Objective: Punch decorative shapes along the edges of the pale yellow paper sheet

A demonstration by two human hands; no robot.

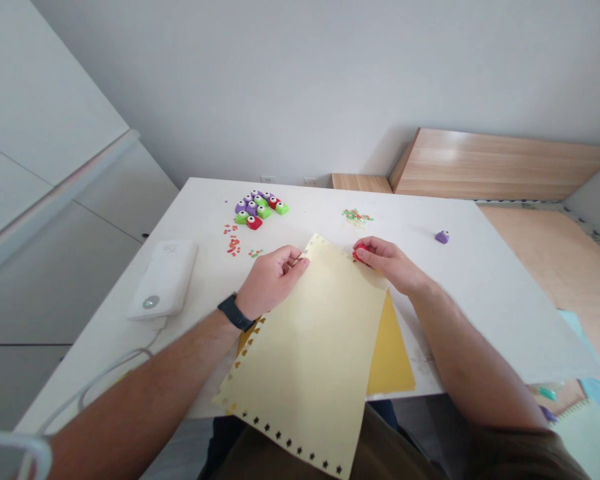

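A pale yellow paper sheet [310, 347] lies tilted over the table's front edge, with small shapes punched along its left and bottom borders. My left hand [273, 277] is closed on the sheet's far left edge, pinching it. My right hand [387, 261] is wrapped round a small red paper punch [360, 251] set at the sheet's far right edge. A darker yellow sheet [393, 353] lies under the pale one. A black band sits on my left wrist.
A cluster of purple, green and red punches [260, 207] sits at the back of the white table [480, 267]. Red paper bits [233, 245], green-orange bits [357, 216], a lone purple punch [443, 236] and a white device [164, 280] with cable lie around.
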